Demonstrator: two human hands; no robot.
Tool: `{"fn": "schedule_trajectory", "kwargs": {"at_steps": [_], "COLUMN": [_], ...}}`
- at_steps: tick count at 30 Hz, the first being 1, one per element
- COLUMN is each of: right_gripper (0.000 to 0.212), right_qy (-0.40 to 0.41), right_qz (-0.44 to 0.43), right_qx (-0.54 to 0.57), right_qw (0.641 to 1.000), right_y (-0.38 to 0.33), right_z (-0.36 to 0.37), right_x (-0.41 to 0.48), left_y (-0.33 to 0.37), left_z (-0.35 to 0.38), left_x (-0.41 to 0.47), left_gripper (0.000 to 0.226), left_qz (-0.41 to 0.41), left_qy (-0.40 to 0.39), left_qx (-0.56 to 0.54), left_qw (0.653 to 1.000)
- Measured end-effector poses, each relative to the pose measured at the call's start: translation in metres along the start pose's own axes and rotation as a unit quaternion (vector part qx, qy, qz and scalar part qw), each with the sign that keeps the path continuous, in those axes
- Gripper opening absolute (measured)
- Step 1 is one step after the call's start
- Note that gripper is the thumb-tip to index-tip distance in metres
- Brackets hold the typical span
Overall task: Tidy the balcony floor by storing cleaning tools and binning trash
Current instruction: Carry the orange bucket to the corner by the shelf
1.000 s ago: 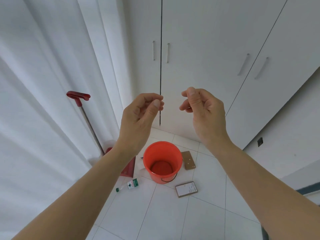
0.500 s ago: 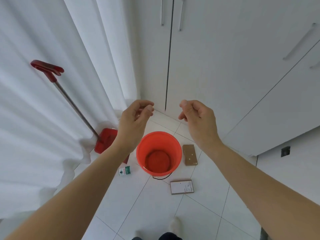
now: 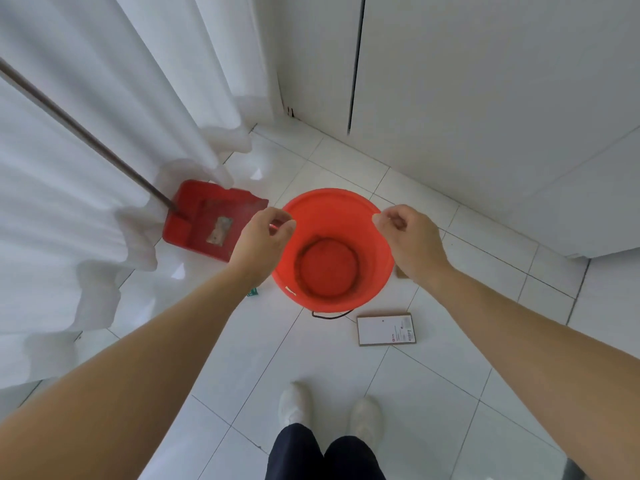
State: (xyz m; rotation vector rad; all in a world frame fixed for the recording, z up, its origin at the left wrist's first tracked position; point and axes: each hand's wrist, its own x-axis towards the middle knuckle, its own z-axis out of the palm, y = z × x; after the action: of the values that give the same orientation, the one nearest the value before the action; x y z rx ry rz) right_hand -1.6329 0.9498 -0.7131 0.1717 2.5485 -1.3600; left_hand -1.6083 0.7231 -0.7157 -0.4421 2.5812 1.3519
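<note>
The orange bucket stands upright on the tiled floor at the middle of the view, mouth open upward, its wire bail hanging down at the 6 o'clock side. Both hands hover over its rim: the left hand at about 9 o'clock of the mouth, the right hand at about 3 o'clock, equally near. Each grip is loosely curled, thumb and forefinger close together, with nothing visibly held; whether either touches the rim I cannot tell.

Outward from the bucket, the trash lies flat: a white-faced card at 5 o'clock, its long axis running roughly 9 to 3, nearer the right hand. A brown piece peeks out at 4 o'clock, mostly hidden by the right wrist. A small green-labelled item shows at 8 o'clock under the left forearm.

The red dustpan lies at 10 o'clock against the curtain, its handle running up toward 10 o'clock, closer to the left hand.
</note>
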Motion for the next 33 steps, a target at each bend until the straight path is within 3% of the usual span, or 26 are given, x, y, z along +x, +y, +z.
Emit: {"fn": "schedule_trajectory", "kwargs": {"at_steps": [5, 12, 15, 19, 25, 33], "right_gripper": [0.037, 0.054, 0.062, 0.064, 0.066, 0.067], "right_qy": [-0.001, -0.012, -0.006, -0.020, -0.011, -0.005], "right_qz": [0.045, 0.101, 0.129, 0.161, 0.180, 0.157], "right_qx": [-0.068, -0.208, -0.222, -0.180, -0.141, -0.121], "right_qw": [0.997, 0.973, 0.966, 0.970, 0.973, 0.980], "right_y": [0.080, 0.160, 0.177, 0.188, 0.168, 0.055], "right_z": [0.051, 0.094, 0.102, 0.106, 0.095, 0.038], "right_x": [0.040, 0.087, 0.097, 0.106, 0.118, 0.093], "left_y": [-0.079, -0.154, -0.170, -0.181, -0.155, -0.050], "left_z": [0.045, 0.097, 0.106, 0.110, 0.095, 0.009], "left_x": [0.047, 0.097, 0.106, 0.117, 0.122, 0.098], "left_gripper": [0.013, 0.045, 0.062, 0.062, 0.055, 0.065], "left_qz": [-0.031, -0.137, -0.182, -0.227, -0.241, -0.224], "left_qy": [-0.014, -0.006, -0.012, -0.030, -0.007, 0.031], "left_qx": [0.046, 0.141, 0.100, 0.003, -0.030, -0.057], "left_qw": [0.998, 0.980, 0.978, 0.973, 0.970, 0.972]}}
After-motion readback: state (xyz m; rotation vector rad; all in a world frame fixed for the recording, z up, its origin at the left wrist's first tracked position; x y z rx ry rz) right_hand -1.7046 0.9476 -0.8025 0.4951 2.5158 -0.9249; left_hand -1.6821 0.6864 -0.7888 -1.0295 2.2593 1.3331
